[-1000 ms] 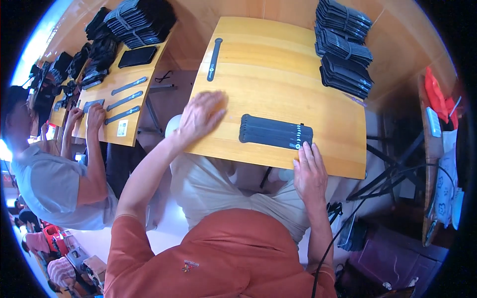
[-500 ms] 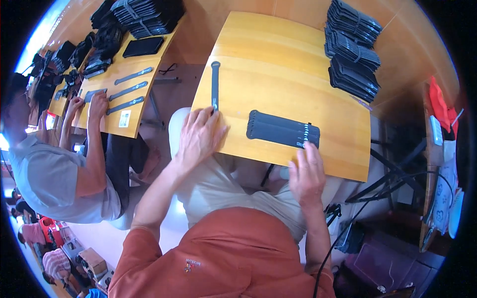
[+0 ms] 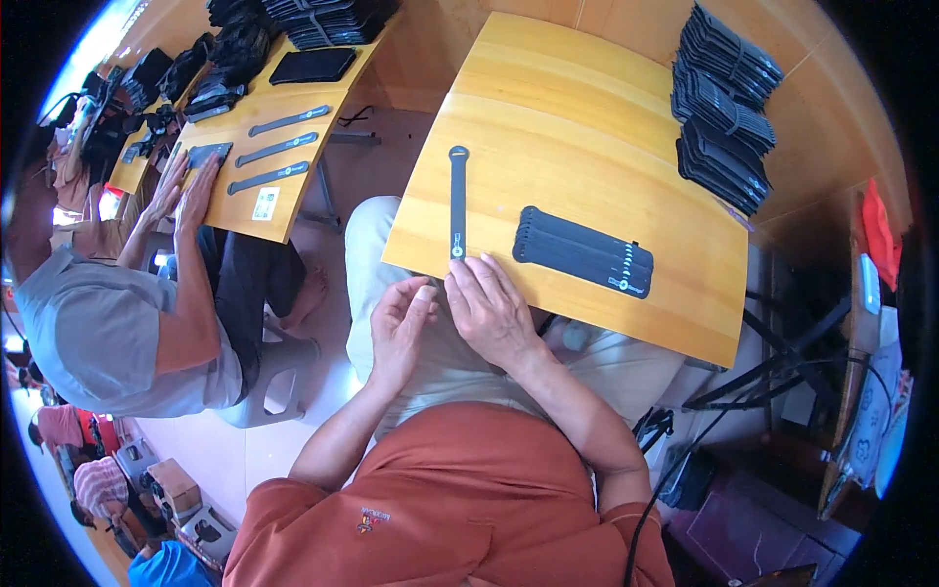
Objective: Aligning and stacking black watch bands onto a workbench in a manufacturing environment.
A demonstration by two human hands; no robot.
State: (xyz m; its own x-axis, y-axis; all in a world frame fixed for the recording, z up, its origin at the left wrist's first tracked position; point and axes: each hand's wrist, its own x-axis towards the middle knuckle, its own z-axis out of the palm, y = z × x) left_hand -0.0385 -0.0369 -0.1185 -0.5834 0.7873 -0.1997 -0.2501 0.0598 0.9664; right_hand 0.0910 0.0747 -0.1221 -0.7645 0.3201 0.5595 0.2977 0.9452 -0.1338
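Note:
A single dark grey strap (image 3: 458,201) with a rounded, slotted far end lies lengthwise near the table's left edge. My right hand (image 3: 494,311) reaches across to it, fingers stretched out and fingertips at the strap's near end. Just off the table's front edge is my left hand (image 3: 399,328), its fingers loosely curled and the thumb raised, with nothing visible in it. To the right, several matching straps lie side by side as an overlapping row (image 3: 582,249), their printed ends toward the right. Neither hand touches that row.
Bundled stacks of dark straps (image 3: 724,112) stand at the wooden table's (image 3: 558,88) far right. At a second table on the left, a co-worker (image 3: 127,323) has both hands on a dark piece; separate straps (image 3: 276,149) and black bundles lie there. A cable hangs at right.
My right hand has left the strap row and crossed left to the single strap's near end. My left hand has drawn back off that strap. The view has shifted slightly.

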